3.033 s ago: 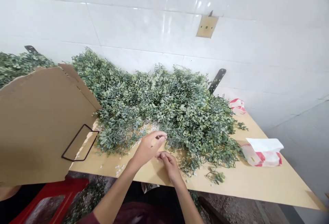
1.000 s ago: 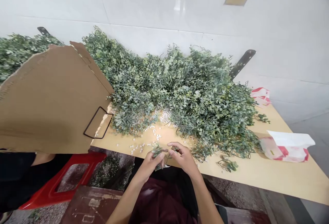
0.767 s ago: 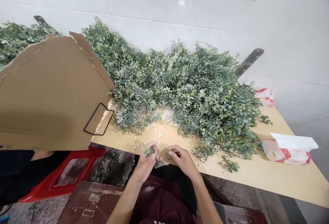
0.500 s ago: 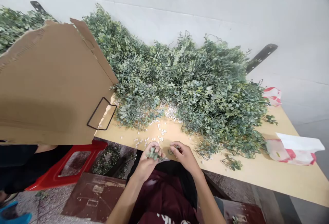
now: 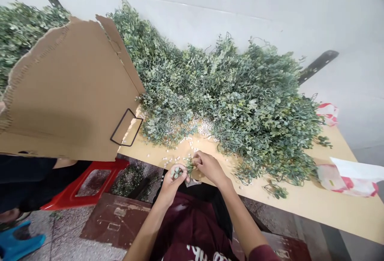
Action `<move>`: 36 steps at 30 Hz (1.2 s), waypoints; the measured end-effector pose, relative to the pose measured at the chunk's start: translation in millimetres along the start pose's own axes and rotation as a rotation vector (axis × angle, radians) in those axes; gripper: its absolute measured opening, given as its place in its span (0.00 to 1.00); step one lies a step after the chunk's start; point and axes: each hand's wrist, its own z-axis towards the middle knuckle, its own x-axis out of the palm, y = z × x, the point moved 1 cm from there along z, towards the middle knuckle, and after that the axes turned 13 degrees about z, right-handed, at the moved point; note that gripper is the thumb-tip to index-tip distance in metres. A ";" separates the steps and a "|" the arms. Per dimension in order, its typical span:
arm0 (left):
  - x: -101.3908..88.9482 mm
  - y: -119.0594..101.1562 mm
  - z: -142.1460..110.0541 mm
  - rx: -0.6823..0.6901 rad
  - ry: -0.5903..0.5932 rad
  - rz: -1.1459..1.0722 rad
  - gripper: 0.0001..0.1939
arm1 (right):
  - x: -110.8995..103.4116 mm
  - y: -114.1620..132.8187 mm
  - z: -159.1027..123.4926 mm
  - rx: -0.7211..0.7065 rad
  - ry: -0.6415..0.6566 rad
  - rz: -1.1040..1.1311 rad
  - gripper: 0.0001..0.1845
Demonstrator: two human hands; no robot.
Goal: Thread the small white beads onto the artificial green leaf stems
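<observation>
My left hand [image 5: 171,180] is closed round a small green leafy sprig [image 5: 177,172] just off the near edge of the wooden table [image 5: 303,203]. My right hand [image 5: 208,167] pinches another bit of greenery [image 5: 189,162] right beside it, fingertips almost touching the left hand. A big heap of artificial green foliage [image 5: 228,101] fills the back of the table against the white tiled wall. Several small white beads [image 5: 180,155] lie scattered on the wood in front of the heap, just beyond my hands.
A large torn cardboard sheet [image 5: 69,93] stands at the left with a black wire loop [image 5: 126,128] on its edge. More foliage [image 5: 21,29] lies behind it. A red stool [image 5: 81,185] is below. White-and-red plastic bags [image 5: 349,177] lie at the right.
Both hands drew back from the foliage heap to the near table edge, each holding a small sprig. Over the last half second they came together. The camera tilted down.
</observation>
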 end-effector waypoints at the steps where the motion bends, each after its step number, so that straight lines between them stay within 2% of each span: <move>1: -1.3 0.5 0.0 0.005 -0.008 0.004 0.10 | 2.0 0.1 2.1 -0.006 0.001 -0.030 0.12; 5: -5.6 0.8 -0.1 0.027 -0.024 -0.005 0.10 | 7.2 -0.1 7.5 -0.084 -0.011 -0.105 0.16; 8: -6.8 1.2 -0.8 0.028 -0.017 -0.027 0.12 | 7.6 1.7 9.2 -0.131 -0.005 -0.143 0.10; 12: -5.4 4.6 -0.6 0.024 -0.009 -0.051 0.14 | 5.1 3.2 9.5 -0.106 -0.009 -0.111 0.05; 15: -3.0 7.6 1.0 0.027 -0.005 -0.015 0.16 | 0.5 -0.8 8.4 -0.103 -0.051 0.069 0.03; 21: 3.4 7.1 6.3 0.080 0.028 0.259 0.14 | -14.8 -19.4 0.8 -0.051 -0.056 0.695 0.10; 27: 23.1 -12.8 20.0 0.334 0.072 0.566 0.07 | -21.4 -40.1 -14.0 0.012 -0.135 1.113 0.13; 30: 36.5 -21.0 33.0 0.374 0.123 0.657 0.10 | -22.6 -47.9 -19.8 0.023 -0.152 1.243 0.11; 33: 47.6 -23.7 46.7 0.407 0.192 0.715 0.14 | -23.7 -53.3 -22.4 0.042 -0.173 1.285 0.12; 36: 55.5 -22.0 58.0 0.413 0.241 0.772 0.13 | -24.0 -58.4 -22.0 0.077 -0.190 1.308 0.14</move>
